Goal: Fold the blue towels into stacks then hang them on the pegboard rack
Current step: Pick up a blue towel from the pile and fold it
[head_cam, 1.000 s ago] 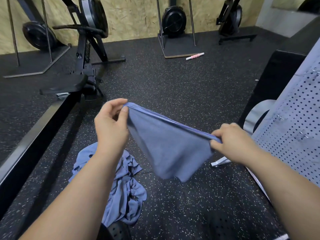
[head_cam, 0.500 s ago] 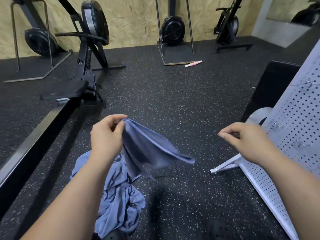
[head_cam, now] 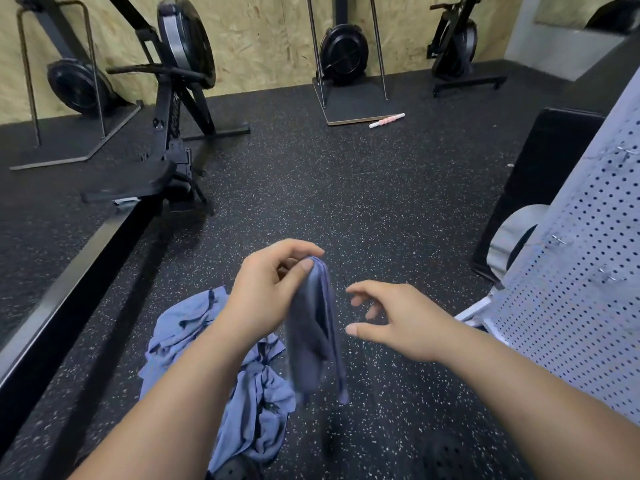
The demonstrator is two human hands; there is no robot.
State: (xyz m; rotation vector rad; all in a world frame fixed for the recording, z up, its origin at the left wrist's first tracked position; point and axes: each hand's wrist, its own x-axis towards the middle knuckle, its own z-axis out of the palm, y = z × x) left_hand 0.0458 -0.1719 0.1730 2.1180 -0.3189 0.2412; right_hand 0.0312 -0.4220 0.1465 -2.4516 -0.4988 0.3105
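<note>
The left hand is pinching the towel top; the right hand is hovering open just beside; below the fingers, it is hanging loose, risking unfolding.

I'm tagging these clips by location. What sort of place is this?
Most likely a gym: rowing machines stand along a chipboard wall, the floor is speckled black rubber, and a pile of blue towels lies near a white pegboard rack.
</note>
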